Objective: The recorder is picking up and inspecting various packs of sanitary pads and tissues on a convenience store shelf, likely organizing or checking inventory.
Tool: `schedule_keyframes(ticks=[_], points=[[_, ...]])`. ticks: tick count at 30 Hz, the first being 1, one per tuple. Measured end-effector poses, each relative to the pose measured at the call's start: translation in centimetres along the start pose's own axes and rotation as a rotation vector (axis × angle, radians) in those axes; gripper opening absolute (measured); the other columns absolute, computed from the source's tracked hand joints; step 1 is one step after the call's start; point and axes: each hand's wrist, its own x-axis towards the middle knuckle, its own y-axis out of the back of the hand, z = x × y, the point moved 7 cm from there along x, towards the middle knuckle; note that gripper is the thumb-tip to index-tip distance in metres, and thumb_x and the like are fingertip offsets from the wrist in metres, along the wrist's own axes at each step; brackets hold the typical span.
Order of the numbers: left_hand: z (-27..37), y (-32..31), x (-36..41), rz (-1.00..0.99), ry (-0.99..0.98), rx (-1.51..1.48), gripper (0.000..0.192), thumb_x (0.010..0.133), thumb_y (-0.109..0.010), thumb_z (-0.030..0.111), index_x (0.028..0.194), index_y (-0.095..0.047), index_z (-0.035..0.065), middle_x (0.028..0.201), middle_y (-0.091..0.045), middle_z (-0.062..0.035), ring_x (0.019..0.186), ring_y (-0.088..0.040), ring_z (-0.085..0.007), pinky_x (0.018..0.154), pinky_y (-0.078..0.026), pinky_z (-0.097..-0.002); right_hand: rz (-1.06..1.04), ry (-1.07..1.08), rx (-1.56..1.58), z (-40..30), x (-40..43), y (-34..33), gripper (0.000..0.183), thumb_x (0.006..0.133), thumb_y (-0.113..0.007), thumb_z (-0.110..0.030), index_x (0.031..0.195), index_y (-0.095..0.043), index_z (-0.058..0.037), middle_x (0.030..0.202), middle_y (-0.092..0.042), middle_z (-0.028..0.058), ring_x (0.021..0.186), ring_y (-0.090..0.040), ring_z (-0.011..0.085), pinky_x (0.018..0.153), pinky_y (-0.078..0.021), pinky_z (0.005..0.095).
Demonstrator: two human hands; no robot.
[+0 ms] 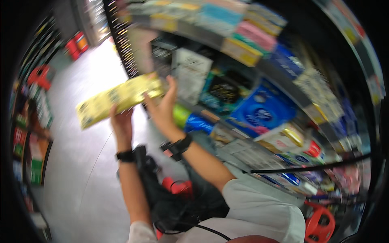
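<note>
A long yellow plastic-wrapped pack (115, 97) with blurred dark print is held out in front of me, tilted up towards its right end. My left hand (121, 124) grips its lower edge near the middle, thumb on the near face and the other fingers hidden behind. At the right end, my right hand (164, 109) has the thumb against the wrapper and the fingers spread around the end. Each wrist wears a black band. Beyond my right hand, the store shelf carries a white pack (193, 74) and a large blue pack (263, 109).
Curving shelves of packaged goods run along the right, with yellow-edged price tags (241, 51) on one ledge. Grey floor (76, 152) stretches ahead on the left. Red fire extinguishers (76, 45) stand at the far end. A red plastic object (320, 223) sits at lower right.
</note>
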Motion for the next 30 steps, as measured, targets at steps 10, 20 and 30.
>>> schedule_keyframes(ticks=[10, 20, 30], points=[[-0.7, -1.4, -2.0, 0.209, -0.053, 0.092, 0.066, 0.099, -0.056, 0.057, 0.144, -0.046, 0.0109, 0.140, -0.054, -0.0075, 0.129, -0.049, -0.0227, 0.114, -0.032, -0.0449, -0.403, -0.782, 1.032, 1.7, -1.1, -1.0, 0.049, 0.097, -0.070, -0.024, 0.136, -0.045, -0.0078, 0.123, -0.061, 0.0084, 0.108, -0.066, 0.0178, 0.080, -0.0643, 0.0354], [-0.2, -2.4, -2.0, 0.214, -0.056, -0.009, 0.065, 0.096, -0.056, 0.062, 0.138, -0.050, 0.0131, 0.136, -0.055, -0.0071, 0.122, -0.050, -0.0214, 0.102, -0.037, -0.0422, -0.409, -0.767, 1.015, 0.9, -1.1, -1.3, 0.048, 0.096, -0.071, -0.025, 0.134, -0.047, -0.0074, 0.124, -0.061, 0.0081, 0.108, -0.066, 0.0180, 0.079, -0.0642, 0.0342], [0.3, -2.2, -1.9, 0.152, -0.025, -0.009, 0.067, 0.098, -0.052, 0.062, 0.144, -0.047, 0.0137, 0.139, -0.054, -0.0073, 0.125, -0.050, -0.0240, 0.108, -0.037, -0.0464, -0.333, -0.844, 1.066, 0.4, -1.9, -1.9, 0.047, 0.096, -0.069, -0.022, 0.135, -0.046, -0.0094, 0.124, -0.058, 0.0093, 0.109, -0.064, 0.0191, 0.081, -0.0625, 0.0380]])
